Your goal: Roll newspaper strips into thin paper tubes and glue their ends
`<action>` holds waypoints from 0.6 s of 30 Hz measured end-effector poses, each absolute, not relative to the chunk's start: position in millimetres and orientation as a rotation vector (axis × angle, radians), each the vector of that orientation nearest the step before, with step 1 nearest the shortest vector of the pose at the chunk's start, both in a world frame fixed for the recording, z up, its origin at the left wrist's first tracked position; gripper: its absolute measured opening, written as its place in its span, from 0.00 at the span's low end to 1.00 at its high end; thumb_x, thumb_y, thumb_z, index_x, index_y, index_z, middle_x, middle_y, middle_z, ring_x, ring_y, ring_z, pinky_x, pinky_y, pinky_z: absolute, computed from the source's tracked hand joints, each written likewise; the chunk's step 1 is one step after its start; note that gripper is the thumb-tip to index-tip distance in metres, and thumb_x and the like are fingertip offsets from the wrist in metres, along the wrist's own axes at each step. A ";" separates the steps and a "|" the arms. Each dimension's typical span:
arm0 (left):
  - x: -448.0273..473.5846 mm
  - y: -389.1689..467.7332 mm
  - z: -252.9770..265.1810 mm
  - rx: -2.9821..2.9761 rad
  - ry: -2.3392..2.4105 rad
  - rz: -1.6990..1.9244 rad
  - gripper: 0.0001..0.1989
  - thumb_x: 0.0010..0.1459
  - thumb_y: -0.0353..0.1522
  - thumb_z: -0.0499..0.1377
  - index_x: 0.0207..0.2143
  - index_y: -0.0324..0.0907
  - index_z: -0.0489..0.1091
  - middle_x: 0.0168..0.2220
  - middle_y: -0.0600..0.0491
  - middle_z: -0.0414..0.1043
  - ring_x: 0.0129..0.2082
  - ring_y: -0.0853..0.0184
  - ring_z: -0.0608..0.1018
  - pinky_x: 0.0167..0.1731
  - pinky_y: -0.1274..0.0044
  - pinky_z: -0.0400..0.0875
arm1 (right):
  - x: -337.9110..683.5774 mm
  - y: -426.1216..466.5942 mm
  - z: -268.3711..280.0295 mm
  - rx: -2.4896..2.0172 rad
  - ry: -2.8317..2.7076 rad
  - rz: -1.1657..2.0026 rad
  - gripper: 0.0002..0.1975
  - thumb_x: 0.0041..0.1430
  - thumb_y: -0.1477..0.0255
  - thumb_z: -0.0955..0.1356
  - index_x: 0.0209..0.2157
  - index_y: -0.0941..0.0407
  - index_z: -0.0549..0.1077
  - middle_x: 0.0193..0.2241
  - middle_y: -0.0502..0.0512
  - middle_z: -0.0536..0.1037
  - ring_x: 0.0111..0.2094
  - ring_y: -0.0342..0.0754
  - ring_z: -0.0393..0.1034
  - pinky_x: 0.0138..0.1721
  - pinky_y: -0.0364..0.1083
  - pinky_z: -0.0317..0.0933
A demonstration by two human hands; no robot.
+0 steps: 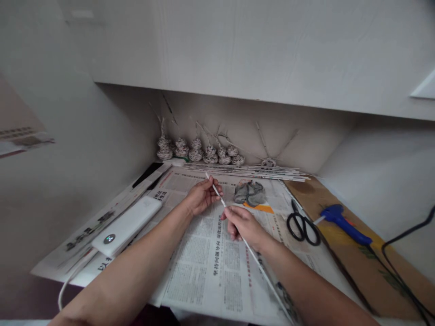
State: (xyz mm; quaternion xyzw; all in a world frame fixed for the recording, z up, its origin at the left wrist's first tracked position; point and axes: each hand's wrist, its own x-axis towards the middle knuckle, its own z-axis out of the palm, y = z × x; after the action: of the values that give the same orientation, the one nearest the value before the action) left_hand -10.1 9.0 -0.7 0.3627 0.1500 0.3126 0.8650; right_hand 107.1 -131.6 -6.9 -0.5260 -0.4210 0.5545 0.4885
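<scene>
A long thin rolled-paper stick [260, 265] runs slantwise between my hands, its far tip up and left, its other end down toward the front edge. My left hand [204, 195] pinches it near the far tip. Lower on the stick, my right hand [243, 222] is closed round it with thumb and fingers. Newspaper sheets [190, 258] lie flat beneath both hands. Just beyond my right hand is a crumpled grey cloth-like item [250, 193], with an orange piece [261, 207] under it.
Black-handled scissors [302, 228] and a blue glue gun [346, 224] lie at right, the gun on cardboard [367, 258]. A white power bank [127, 226] with a cable is at left. Behind are a bundle of paper sticks [244, 171] and several woven gourd shapes [195, 150]. A cabinet [238, 50] overhangs.
</scene>
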 end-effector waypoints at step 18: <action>-12.7 5.0 3.4 0.755 0.229 0.598 0.10 0.61 0.34 0.50 0.30 0.37 0.64 0.25 0.51 0.66 0.26 0.68 0.76 0.21 0.81 0.72 | 110.5 -131.0 -12.2 -0.891 -0.794 1.720 0.15 0.56 0.58 0.65 0.28 0.56 0.64 0.11 0.41 0.59 0.12 0.37 0.53 0.16 0.40 0.42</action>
State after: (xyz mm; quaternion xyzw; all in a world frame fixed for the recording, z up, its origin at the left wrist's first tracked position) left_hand -12.7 5.0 3.4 0.3625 0.1101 0.2868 0.8799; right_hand 110.5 -131.0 -12.2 -0.3683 -0.3284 0.7115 0.5003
